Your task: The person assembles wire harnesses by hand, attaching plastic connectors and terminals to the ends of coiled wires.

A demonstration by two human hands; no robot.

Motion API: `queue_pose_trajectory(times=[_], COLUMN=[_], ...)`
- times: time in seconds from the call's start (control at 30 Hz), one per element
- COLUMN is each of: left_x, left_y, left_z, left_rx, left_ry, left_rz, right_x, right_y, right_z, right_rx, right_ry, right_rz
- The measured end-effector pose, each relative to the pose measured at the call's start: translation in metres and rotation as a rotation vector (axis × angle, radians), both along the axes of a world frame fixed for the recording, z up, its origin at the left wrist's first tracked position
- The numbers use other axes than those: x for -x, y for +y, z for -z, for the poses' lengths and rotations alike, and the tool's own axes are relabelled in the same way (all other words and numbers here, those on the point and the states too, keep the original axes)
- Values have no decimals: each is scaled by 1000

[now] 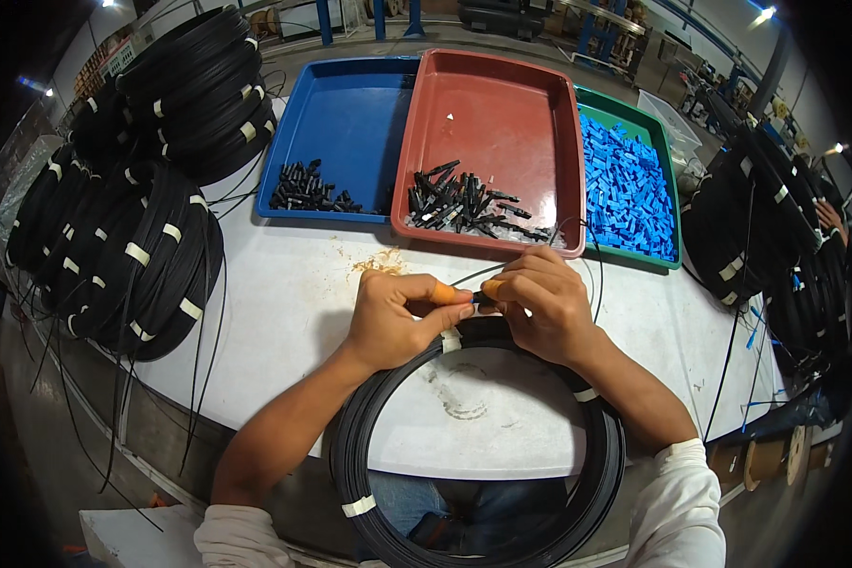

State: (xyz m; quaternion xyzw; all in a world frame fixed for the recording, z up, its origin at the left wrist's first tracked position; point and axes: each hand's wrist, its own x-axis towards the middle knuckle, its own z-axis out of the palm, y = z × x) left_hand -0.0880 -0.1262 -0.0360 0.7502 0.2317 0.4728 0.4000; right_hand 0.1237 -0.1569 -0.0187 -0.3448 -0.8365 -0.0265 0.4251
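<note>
Left hand [402, 317]: fingertips closed on one small, partly hidden black connector [483, 300]
Right hand [547, 305]: pinching the same connector from its right
Cable coil [355, 440]: one, just below the fingers, overhanging the table's near edge
Trays: three beyond the fingers, blue [350, 104], red [497, 123], green [615, 109]
White table [275, 317]: open room left of the fingers
</note>
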Motion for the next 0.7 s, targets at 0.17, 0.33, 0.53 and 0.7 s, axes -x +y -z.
queue_pose_trajectory(times=[0.17, 0.33, 0.53, 0.7], left_x=[5, 9, 2, 10], left_y=[9, 7, 4, 7], left_z=[2, 3, -1, 7], left_rx=[-381, -414, -273, -349], left_ry=[117, 105, 81, 109], left_rz=[58, 40, -44, -23], right_x=[-2, 1, 1, -2], right_y=[-3, -3, 5, 8], right_z=[5, 0, -3, -13], right_rx=[122, 161, -181, 277], right_ry=[-18, 14, -84, -109], right_rz=[0, -32, 3, -62])
